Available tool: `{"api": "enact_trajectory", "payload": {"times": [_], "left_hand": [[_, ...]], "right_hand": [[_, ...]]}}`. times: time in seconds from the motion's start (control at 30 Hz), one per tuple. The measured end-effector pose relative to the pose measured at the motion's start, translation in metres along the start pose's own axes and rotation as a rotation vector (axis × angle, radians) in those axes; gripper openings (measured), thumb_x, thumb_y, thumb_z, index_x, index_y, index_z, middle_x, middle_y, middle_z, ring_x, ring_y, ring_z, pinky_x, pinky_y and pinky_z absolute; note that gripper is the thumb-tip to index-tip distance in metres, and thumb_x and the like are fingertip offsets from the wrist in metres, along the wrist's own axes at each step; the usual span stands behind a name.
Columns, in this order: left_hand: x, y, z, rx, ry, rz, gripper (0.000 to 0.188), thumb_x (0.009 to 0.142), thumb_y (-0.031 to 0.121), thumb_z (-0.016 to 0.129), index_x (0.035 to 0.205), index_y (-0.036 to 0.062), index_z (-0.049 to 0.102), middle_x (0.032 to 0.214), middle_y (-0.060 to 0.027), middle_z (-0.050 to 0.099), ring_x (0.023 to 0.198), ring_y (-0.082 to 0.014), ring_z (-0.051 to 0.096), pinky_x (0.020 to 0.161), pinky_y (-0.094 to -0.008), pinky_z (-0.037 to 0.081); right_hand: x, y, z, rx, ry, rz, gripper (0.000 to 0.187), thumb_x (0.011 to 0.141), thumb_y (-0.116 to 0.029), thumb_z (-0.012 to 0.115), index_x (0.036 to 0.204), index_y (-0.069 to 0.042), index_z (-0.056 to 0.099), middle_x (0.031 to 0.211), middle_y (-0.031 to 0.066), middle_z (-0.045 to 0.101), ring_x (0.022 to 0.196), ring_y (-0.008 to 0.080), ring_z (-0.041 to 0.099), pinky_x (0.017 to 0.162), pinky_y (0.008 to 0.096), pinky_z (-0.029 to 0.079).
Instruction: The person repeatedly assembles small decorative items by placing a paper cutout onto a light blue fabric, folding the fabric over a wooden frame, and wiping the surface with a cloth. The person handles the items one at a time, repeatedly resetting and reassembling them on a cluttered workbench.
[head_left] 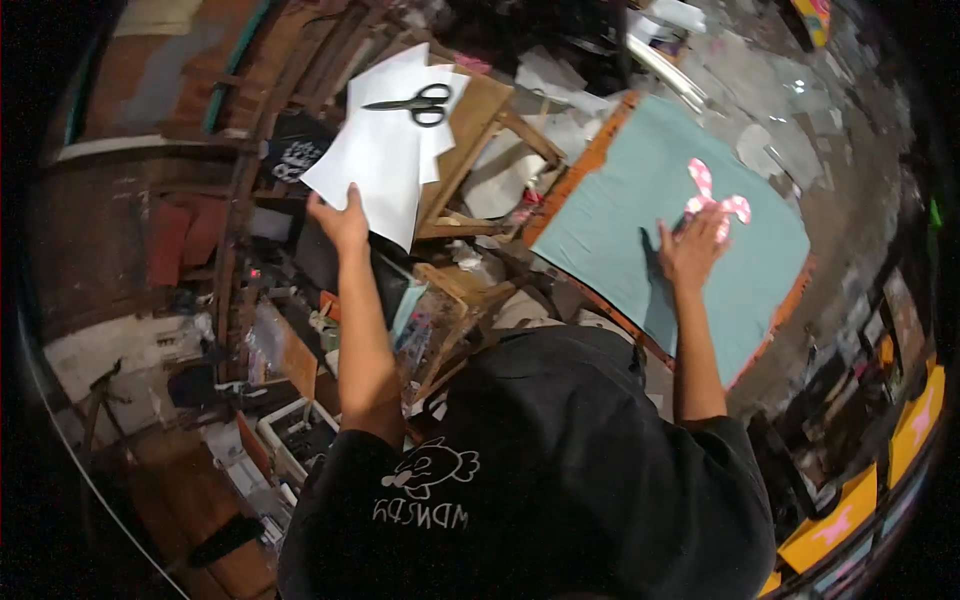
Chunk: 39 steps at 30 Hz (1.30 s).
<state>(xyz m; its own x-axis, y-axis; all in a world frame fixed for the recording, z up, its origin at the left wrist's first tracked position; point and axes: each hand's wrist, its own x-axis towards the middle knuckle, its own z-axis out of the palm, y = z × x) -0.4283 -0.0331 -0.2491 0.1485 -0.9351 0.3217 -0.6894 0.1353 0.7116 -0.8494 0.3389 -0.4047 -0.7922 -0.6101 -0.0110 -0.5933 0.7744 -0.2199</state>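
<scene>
My left hand (343,222) holds the near edge of a stack of white paper sheets (375,150), thumb on top and fingers mostly hidden at the edge. A pair of dark scissors (402,104) lies on that paper, its handle loops toward the right. On the right, my right hand (692,250) rests with fingers stretched out on a pink, white-spotted cut-out (700,178) shaped like rabbit ears. Its lower part is covered by my fingers. Beneath it, a pale teal cloth (600,220) lies spread over an orange-brown board (575,180).
A wooden stool or frame (470,150) stands under and beside the paper. Left of me is a crowded shelf with a white plastic tray (268,430). Scraps litter the floor at upper right. Yellow panels with pink shapes (830,525) stand at lower right.
</scene>
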Motion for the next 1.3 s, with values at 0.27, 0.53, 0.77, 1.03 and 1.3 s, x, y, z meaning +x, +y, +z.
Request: {"api": "enact_trajectory", "payload": {"times": [0.27, 0.53, 0.77, 1.03, 1.3], "left_hand": [[-0.063, 0.079, 0.005, 0.481, -0.417, 0.251, 0.071, 0.093, 0.059, 0.054, 0.146, 0.0116, 0.045, 0.153, -0.014, 0.038, 0.139, -0.0362, 0.036, 0.108, -0.064, 0.021], [-0.068, 0.084, 0.021, 0.424, -0.575, 0.33, 0.06, 0.104, 0.05, 0.038, 0.147, 0.0087, 0.044, 0.157, -0.0254, 0.027, 0.146, -0.0378, 0.026, 0.116, -0.0473, 0.023], [-0.082, 0.106, -0.022, 0.267, -0.304, 0.607, 0.053, 0.097, 0.033, 0.063, 0.141, 0.0064, 0.05, 0.146, -0.0232, 0.043, 0.136, -0.0372, 0.04, 0.112, -0.0484, 0.029], [-0.078, 0.05, -0.186, -0.141, 0.01, 0.186, 0.03, 0.1, 0.016, 0.059, 0.124, -0.0019, 0.059, 0.096, -0.009, 0.069, 0.085, -0.0133, 0.062, 0.078, -0.0272, 0.05], [-0.104, -0.145, -0.327, -0.066, 0.043, -0.089, 0.029, 0.102, 0.025, 0.057, 0.109, -0.0019, 0.063, 0.091, -0.0065, 0.068, 0.079, -0.01, 0.062, 0.069, -0.0256, 0.049]], "right_hand": [[-0.021, 0.012, 0.027, 0.06, -0.008, -0.048, 0.095, 0.089, -0.061, 0.053, 0.151, 0.005, 0.025, 0.161, 0.0221, 0.018, 0.151, 0.034, 0.013, 0.115, 0.0656, 0.012], [-0.09, -0.002, 0.01, 0.055, -0.15, -0.042, 0.089, 0.092, -0.055, 0.052, 0.15, 0.008, 0.027, 0.16, 0.0254, 0.019, 0.149, 0.0381, 0.017, 0.117, 0.0607, 0.013], [-0.126, -0.005, 0.009, 0.04, -0.178, -0.096, 0.088, 0.091, -0.053, 0.055, 0.148, 0.008, 0.031, 0.158, 0.0255, 0.025, 0.147, 0.039, 0.023, 0.116, 0.0593, 0.02], [-0.128, -0.007, 0.01, -0.153, -0.23, -0.024, 0.085, 0.091, -0.056, 0.054, 0.146, 0.007, 0.036, 0.156, 0.0262, 0.029, 0.146, 0.0378, 0.028, 0.113, 0.0619, 0.024], [-0.12, -0.023, 0.04, -0.261, -0.232, 0.033, 0.081, 0.087, -0.052, 0.06, 0.139, 0.008, 0.044, 0.145, 0.0297, 0.043, 0.137, 0.0412, 0.04, 0.111, 0.0482, 0.035]]}}
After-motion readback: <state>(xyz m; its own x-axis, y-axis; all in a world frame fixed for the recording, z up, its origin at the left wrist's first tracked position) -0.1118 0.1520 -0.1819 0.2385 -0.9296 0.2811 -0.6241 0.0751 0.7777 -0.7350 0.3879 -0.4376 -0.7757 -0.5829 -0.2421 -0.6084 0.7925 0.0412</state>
